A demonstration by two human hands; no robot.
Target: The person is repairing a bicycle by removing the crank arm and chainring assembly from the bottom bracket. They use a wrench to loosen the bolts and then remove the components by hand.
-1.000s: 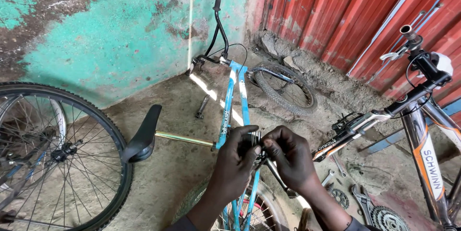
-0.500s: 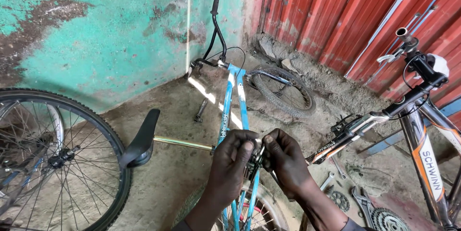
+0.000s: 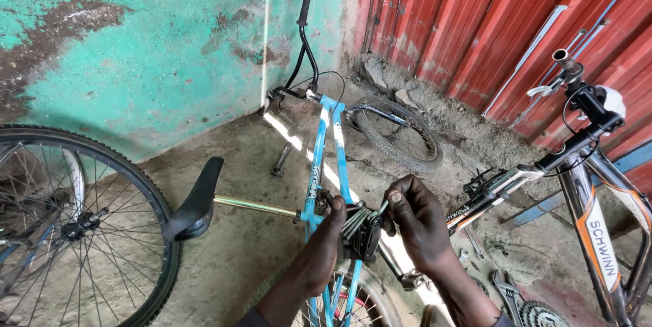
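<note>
left hand (image 3: 324, 249) grips multi-tool (image 3: 360, 228) | right hand (image 3: 415, 222) pinches its key — above blue bike (image 3: 319, 171)

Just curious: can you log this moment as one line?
left hand: steadies pedal | right hand: pinches pedal top | blue bicycle: lying down

A makeshift bicycle repair workshop: bicycles (image 3: 333, 164), loose wheel (image 3: 75, 225), wrenches (image 3: 506, 289) on dirt floor.
</note>
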